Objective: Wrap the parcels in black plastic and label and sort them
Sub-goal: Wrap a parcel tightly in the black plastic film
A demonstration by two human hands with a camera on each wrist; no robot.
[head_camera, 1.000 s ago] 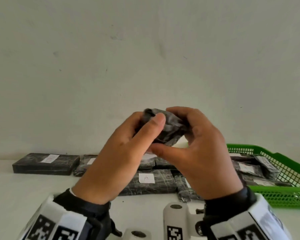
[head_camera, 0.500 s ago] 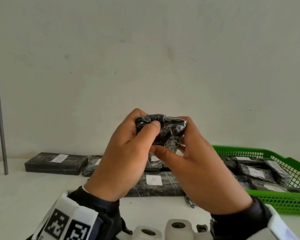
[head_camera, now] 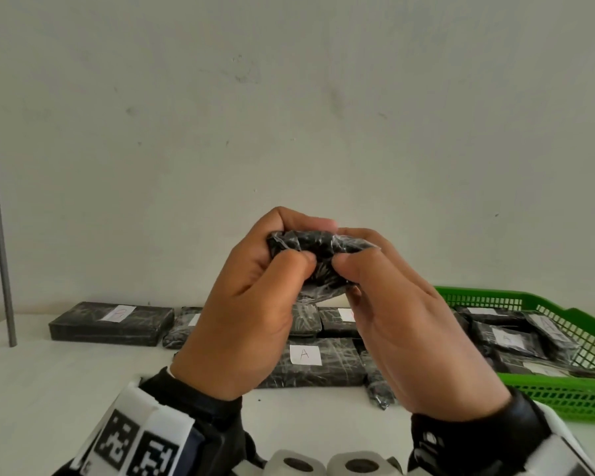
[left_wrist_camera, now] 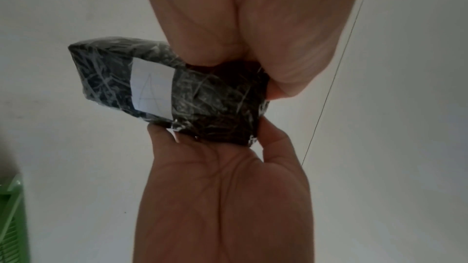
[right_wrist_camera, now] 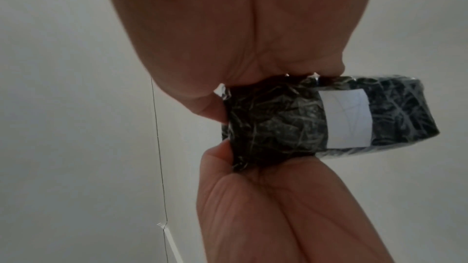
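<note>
Both hands, the left hand (head_camera: 241, 304) and right hand (head_camera: 409, 324), had rolled the small black-wrapped parcel (head_camera: 318, 255) flatter than a second before, thumbs pinching it above the bench (head_camera: 49, 389), its "A" label (left_wrist_camera: 152, 89) suggesting sorting came next.

The head camera sat up high and looked forward and a little down. It saw the backs of the left hand (head_camera: 241, 314) and the right hand (head_camera: 413, 324), the white table (head_camera: 49, 389) and the wall (head_camera: 289, 97) behind.

The left wrist camera sat very near its own palm and looked up along it at the small parcel (left_wrist_camera: 162, 89).

The right wrist camera did the same from the other side, also very near.

All three views shared that parcel. Both wrist views also showed its white label (right_wrist_camera: 346, 117).
</note>
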